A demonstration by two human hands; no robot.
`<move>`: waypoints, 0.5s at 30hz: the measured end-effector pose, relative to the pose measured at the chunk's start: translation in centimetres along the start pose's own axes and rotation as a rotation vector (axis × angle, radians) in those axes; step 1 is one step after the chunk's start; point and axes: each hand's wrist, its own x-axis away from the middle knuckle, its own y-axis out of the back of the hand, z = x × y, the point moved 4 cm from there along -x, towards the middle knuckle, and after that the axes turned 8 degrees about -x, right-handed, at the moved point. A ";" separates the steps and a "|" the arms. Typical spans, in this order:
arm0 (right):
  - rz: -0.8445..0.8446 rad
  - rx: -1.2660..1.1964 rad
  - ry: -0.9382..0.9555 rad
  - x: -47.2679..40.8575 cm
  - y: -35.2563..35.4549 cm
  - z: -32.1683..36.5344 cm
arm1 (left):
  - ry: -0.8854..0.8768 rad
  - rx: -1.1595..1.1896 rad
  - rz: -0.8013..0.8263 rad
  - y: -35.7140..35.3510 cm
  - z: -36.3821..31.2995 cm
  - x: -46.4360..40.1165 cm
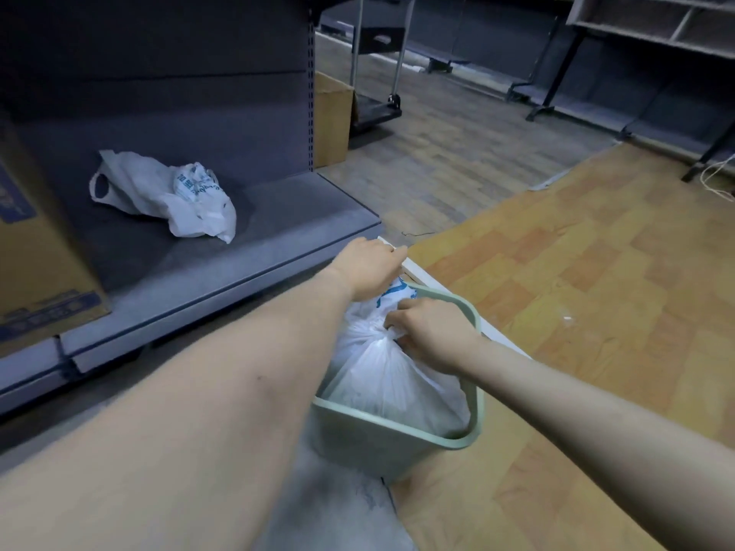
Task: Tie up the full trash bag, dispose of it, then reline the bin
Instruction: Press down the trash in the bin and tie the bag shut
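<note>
A pale green bin [397,435] stands on the floor below me, holding a full white trash bag [382,375]. The bag's top is gathered into a twisted neck. My right hand [429,332] is closed on that neck from the right. My left hand [368,272] reaches over the bin's far rim, fingers curled around the bag's upper part with blue print. A second, crumpled white plastic bag [171,192] with handles lies on the low grey shelf to the left.
The grey shelf base [278,232] runs along the left, with a cardboard box [35,256] at its left end. Another cardboard box [332,121] and a trolley [376,109] stand beyond. Wood-pattern floor [576,272] spreads to the right, with shelving legs far right.
</note>
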 end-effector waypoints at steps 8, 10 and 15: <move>-0.033 0.045 -0.014 0.6 -0.2 -0.1 | -0.176 0.212 -0.210 3.0 0.9 4.4; -0.059 0.031 -0.020 0.7 -0.4 -0.3 | -0.364 0.383 -0.282 2.3 1.2 9.9; -0.139 0.002 -0.004 0.5 -0.3 -0.9 | -0.669 0.270 -0.271 -2.6 -1.4 17.0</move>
